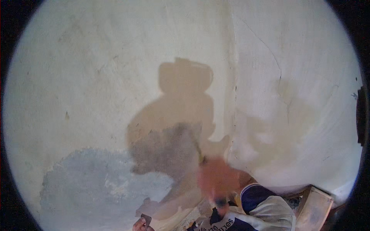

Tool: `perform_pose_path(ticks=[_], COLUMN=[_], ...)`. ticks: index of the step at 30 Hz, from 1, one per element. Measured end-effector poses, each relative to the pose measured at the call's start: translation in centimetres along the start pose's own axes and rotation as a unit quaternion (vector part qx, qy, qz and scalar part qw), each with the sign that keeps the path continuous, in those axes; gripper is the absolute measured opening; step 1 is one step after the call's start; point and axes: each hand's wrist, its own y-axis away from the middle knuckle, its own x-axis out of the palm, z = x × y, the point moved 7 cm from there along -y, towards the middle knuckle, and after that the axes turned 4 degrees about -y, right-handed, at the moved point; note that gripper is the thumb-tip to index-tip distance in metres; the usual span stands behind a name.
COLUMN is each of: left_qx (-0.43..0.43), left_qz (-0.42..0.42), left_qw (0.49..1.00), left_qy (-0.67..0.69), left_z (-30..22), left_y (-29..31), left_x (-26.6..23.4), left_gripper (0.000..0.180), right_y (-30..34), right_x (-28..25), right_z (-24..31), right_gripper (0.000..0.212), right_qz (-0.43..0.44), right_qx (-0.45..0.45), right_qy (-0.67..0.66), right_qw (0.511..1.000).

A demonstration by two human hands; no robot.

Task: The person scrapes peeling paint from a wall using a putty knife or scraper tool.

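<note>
My right hand (217, 177) is raised against the wall (96, 96), smeared by motion. It is closed round a slim tool (201, 157) whose narrow end points up and left at the wall; its kind is too blurred to tell. A dark stub, perhaps the handle end, shows below the fist. At the lower edge my left hand (138, 225) is partly cut off, its fingers closed on a small dark flat piece (146, 220). Left of my right hand, a rough-edged bluish-grey patch (84, 181) covers the lower part of the cream wall.
The wall meets another, paler wall (300, 50) at a vertical corner, with a thin crack running down it. A wooden box or drawer (318, 206) stands at the lower right. A dark object (361, 115) sits at the right rim. My shadow falls across the wall and patch.
</note>
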Motion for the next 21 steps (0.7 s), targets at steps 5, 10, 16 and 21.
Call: perform_pose_path(ticks=[5, 10, 16, 21], left_qx=[0.065, -0.012, -0.213, -0.514], left_qz=[-0.017, -0.067, -0.057, 0.105], left_qw=[0.998, 0.998, 0.932, 0.623], left_qy=[0.014, -0.01, -0.288, -0.58], left_z=[3.3, 9.9, 17.1, 18.2], left_y=[-0.1, 3.7, 6.0, 2.0], left_x=[0.6, 0.8, 0.8, 5.2], left_gripper=[0.021, 0.034, 0.041, 0.037], right_y=[1.9, 0.4, 0.5, 4.1], right_x=[-14.9, -11.0, -3.3, 3.3], right_z=[1.5, 4.4, 5.5, 7.2], right_gripper=[0.033, 0.031, 0.024, 0.023], right_qz=[-0.492, -0.127, -0.154, 0.003], right_qx=[-0.406, -0.318, -0.308, -0.212], right_qy=[-0.266, -0.2, -0.56, -0.678], right_qw=[0.723, 0.918, 0.754, 0.704])
